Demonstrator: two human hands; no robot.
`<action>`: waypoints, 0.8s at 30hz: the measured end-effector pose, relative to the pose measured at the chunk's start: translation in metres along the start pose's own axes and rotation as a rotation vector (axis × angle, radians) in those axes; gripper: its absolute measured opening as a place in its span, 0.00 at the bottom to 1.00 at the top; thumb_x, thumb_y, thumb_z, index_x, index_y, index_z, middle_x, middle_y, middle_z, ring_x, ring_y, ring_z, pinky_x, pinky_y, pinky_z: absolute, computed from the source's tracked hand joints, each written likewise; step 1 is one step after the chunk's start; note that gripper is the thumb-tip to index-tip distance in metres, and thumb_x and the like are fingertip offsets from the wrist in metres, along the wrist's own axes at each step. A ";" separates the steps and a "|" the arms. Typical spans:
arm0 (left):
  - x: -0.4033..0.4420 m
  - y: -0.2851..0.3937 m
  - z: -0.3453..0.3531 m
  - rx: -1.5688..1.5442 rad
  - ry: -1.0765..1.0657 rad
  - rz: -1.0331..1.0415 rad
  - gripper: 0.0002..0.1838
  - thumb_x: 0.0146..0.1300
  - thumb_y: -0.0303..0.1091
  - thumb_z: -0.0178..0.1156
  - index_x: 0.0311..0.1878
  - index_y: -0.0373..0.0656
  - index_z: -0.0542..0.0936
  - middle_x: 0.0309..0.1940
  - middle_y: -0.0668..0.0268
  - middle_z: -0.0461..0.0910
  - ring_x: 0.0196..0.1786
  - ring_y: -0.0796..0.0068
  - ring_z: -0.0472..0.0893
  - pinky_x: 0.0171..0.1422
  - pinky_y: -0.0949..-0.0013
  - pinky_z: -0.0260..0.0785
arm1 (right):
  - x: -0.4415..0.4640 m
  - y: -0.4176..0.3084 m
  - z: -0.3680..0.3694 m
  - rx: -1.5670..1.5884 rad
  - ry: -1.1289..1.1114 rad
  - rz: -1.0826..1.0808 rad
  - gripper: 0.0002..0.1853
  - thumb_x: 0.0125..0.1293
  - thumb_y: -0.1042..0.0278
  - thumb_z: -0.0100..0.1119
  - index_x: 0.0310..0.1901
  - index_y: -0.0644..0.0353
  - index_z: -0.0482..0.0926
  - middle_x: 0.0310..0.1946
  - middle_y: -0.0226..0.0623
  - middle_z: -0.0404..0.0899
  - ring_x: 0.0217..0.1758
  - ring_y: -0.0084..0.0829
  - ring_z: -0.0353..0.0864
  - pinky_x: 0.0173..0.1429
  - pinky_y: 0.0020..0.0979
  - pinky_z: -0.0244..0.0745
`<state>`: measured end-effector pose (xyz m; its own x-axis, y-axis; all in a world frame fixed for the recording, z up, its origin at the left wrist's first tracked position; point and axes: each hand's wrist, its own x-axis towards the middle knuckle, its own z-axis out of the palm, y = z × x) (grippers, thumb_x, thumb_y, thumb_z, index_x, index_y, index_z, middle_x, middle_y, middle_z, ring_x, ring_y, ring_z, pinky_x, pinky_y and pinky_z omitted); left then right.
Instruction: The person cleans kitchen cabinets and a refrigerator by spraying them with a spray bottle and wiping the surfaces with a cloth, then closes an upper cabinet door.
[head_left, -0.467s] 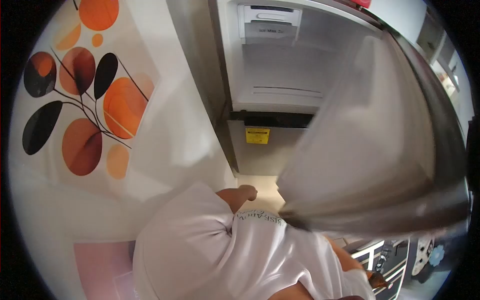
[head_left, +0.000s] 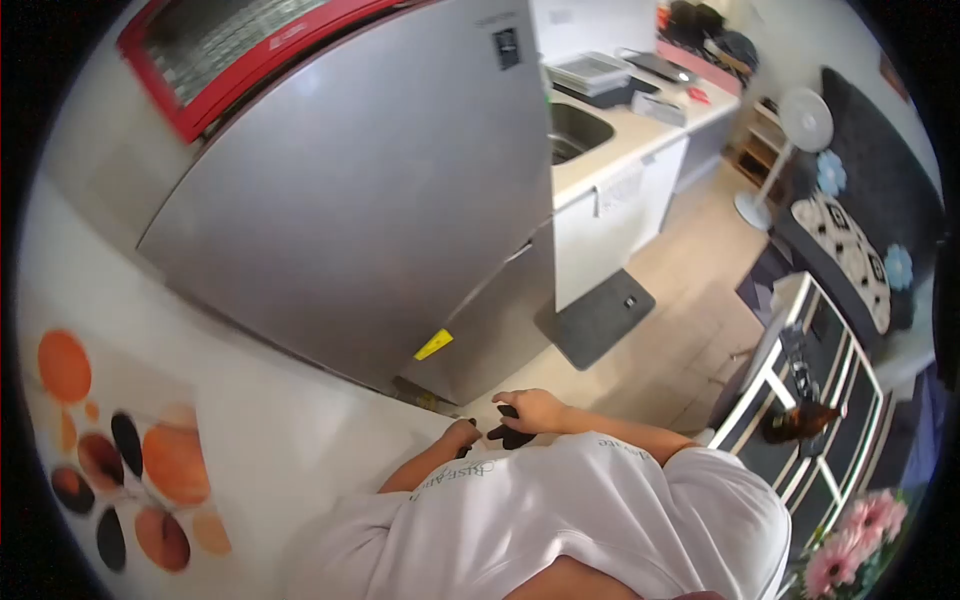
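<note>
In front of my shirt, both hands hang low near the wall corner. My left hand (head_left: pixel 460 437) is curled closed beside the wall; whatever its fingers may hold is hidden. My right hand (head_left: pixel 535 410) is a little to the right, palm down, with its visible fingers bent and apart. A black thing (head_left: pixel 514 434) shows just beneath that hand, too unclear to name, and I cannot tell if they touch. Beyond my hands stands the silver refrigerator (head_left: pixel 370 180), its upper door closed. On its lower part is a yellow label (head_left: pixel 434 344).
A red-framed glass case (head_left: pixel 290 40) sits atop the refrigerator. To its right are a sink (head_left: pixel 580 132), a counter (head_left: pixel 640 125) and a grey mat (head_left: pixel 597 320) on the floor. At right stand a black-and-white table (head_left: pixel 770 390), a brown bottle (head_left: pixel 803 420), a fan (head_left: pixel 805 120) and a sofa (head_left: pixel 840 260).
The refrigerator's upper door was swung open half a second ago and is closed now. My view has turned right, and my right hand has come in front of me.
</note>
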<state>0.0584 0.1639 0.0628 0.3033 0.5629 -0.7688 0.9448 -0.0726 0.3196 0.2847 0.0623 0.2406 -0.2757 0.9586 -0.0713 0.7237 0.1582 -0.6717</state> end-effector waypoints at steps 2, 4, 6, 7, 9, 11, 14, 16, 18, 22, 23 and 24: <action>-0.001 0.013 -0.012 -0.163 0.053 -0.013 0.16 0.56 0.42 0.60 0.33 0.34 0.83 0.27 0.57 0.84 0.26 0.67 0.83 0.33 0.65 0.76 | -0.015 0.024 -0.007 0.009 0.042 0.127 0.23 0.58 0.57 0.60 0.55 0.53 0.72 0.36 0.46 0.82 0.40 0.47 0.81 0.46 0.43 0.75; 0.028 0.005 -0.015 -0.279 -0.017 -0.048 0.18 0.55 0.39 0.66 0.38 0.31 0.81 0.29 0.61 0.83 0.25 0.73 0.80 0.28 0.70 0.74 | -0.032 0.052 -0.009 -0.028 0.078 0.261 0.23 0.56 0.59 0.61 0.55 0.50 0.74 0.38 0.41 0.83 0.42 0.44 0.81 0.47 0.41 0.75; 0.014 0.023 -0.020 -0.337 0.047 -0.035 0.16 0.57 0.39 0.65 0.37 0.33 0.81 0.29 0.61 0.83 0.25 0.73 0.80 0.29 0.71 0.74 | -0.054 0.075 -0.020 0.006 0.140 0.390 0.22 0.56 0.59 0.61 0.54 0.51 0.75 0.37 0.41 0.83 0.43 0.44 0.81 0.47 0.41 0.75; 0.001 0.041 -0.031 -0.366 0.089 -0.027 0.15 0.58 0.39 0.64 0.37 0.33 0.81 0.28 0.61 0.83 0.25 0.73 0.80 0.29 0.71 0.74 | -0.064 0.087 -0.028 0.042 0.181 0.458 0.22 0.57 0.60 0.61 0.54 0.51 0.75 0.37 0.41 0.83 0.44 0.44 0.81 0.48 0.41 0.74; -0.003 0.073 -0.041 -0.293 0.153 0.090 0.16 0.54 0.44 0.64 0.36 0.39 0.80 0.25 0.63 0.83 0.22 0.72 0.80 0.30 0.68 0.74 | -0.086 0.110 -0.045 0.074 0.293 0.589 0.21 0.57 0.61 0.61 0.54 0.52 0.76 0.38 0.41 0.83 0.45 0.44 0.81 0.50 0.41 0.74; 0.011 0.099 -0.047 -0.320 0.173 0.165 0.16 0.54 0.45 0.64 0.35 0.40 0.80 0.25 0.63 0.82 0.21 0.72 0.80 0.30 0.68 0.73 | -0.101 0.128 -0.066 0.024 0.420 0.680 0.20 0.59 0.61 0.59 0.53 0.52 0.76 0.37 0.44 0.83 0.44 0.45 0.81 0.50 0.41 0.75; 0.022 0.170 -0.072 -0.251 0.219 0.409 0.16 0.52 0.44 0.67 0.35 0.41 0.79 0.23 0.65 0.80 0.21 0.74 0.78 0.29 0.68 0.71 | -0.111 0.152 -0.104 0.097 0.620 0.733 0.16 0.60 0.64 0.58 0.50 0.54 0.79 0.35 0.46 0.83 0.40 0.46 0.82 0.46 0.40 0.76; 0.016 0.239 -0.090 -0.355 0.123 0.462 0.16 0.52 0.44 0.69 0.35 0.43 0.78 0.21 0.68 0.78 0.22 0.77 0.76 0.28 0.69 0.69 | -0.117 0.179 -0.124 0.076 0.773 0.692 0.13 0.61 0.66 0.58 0.47 0.55 0.80 0.34 0.47 0.83 0.39 0.46 0.83 0.45 0.39 0.76; 0.003 0.313 -0.105 -0.373 0.002 0.465 0.17 0.51 0.43 0.71 0.37 0.42 0.79 0.26 0.69 0.78 0.24 0.80 0.74 0.28 0.71 0.68 | -0.116 0.199 -0.148 0.165 0.850 0.618 0.12 0.62 0.68 0.57 0.47 0.56 0.80 0.34 0.47 0.83 0.38 0.45 0.83 0.44 0.38 0.76; 0.004 0.449 -0.099 -0.471 -0.082 0.803 0.30 0.48 0.42 0.74 0.54 0.42 0.75 0.37 0.69 0.78 0.25 0.81 0.74 0.27 0.75 0.68 | -0.103 0.232 -0.210 0.555 0.849 0.490 0.10 0.65 0.73 0.57 0.47 0.57 0.78 0.35 0.39 0.83 0.35 0.28 0.80 0.43 0.29 0.74; -0.002 0.483 -0.103 -0.442 -0.147 0.797 0.34 0.48 0.41 0.74 0.59 0.43 0.73 0.35 0.70 0.78 0.25 0.82 0.74 0.27 0.76 0.67 | -0.101 0.240 -0.224 0.643 0.868 0.383 0.09 0.66 0.75 0.55 0.47 0.58 0.78 0.36 0.34 0.83 0.36 0.23 0.78 0.43 0.26 0.74; 0.004 0.512 -0.105 -0.370 -0.256 0.799 0.33 0.48 0.42 0.74 0.57 0.41 0.73 0.34 0.69 0.78 0.26 0.81 0.74 0.28 0.75 0.67 | -0.102 0.250 -0.239 0.742 0.861 0.336 0.09 0.66 0.75 0.55 0.47 0.58 0.78 0.35 0.31 0.81 0.36 0.22 0.77 0.42 0.25 0.73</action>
<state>0.5304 0.2153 0.2814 0.9094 0.2559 -0.3279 0.3556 -0.0692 0.9321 0.6453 0.0611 0.2563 0.5799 0.8147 0.0031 0.0560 -0.0361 -0.9978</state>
